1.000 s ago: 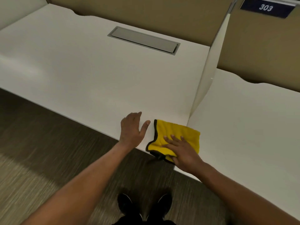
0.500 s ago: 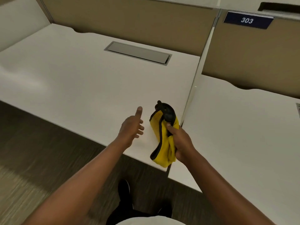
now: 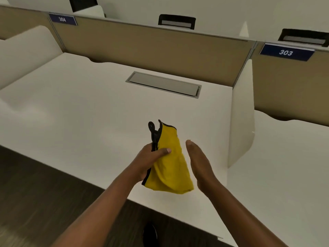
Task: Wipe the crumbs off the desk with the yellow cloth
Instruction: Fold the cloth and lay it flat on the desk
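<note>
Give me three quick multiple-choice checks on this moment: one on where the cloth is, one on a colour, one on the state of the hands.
1. Where is the yellow cloth?
A. Flat on the desk
B. Held up above the desk
C. On the floor

2. What colour is the cloth's edge trim?
A. Black
B. White
C. Red

3. Which hand has a grip on the cloth?
A. Right only
B. Neither
C. Left

Answers:
1 B, the cloth hangs bunched in the air over the white desk.
2 A, a dark black border and loop show along its upper left side.
3 C, the left hand closes thumb and fingers on it, while the right hand is open and flat beside it.
</note>
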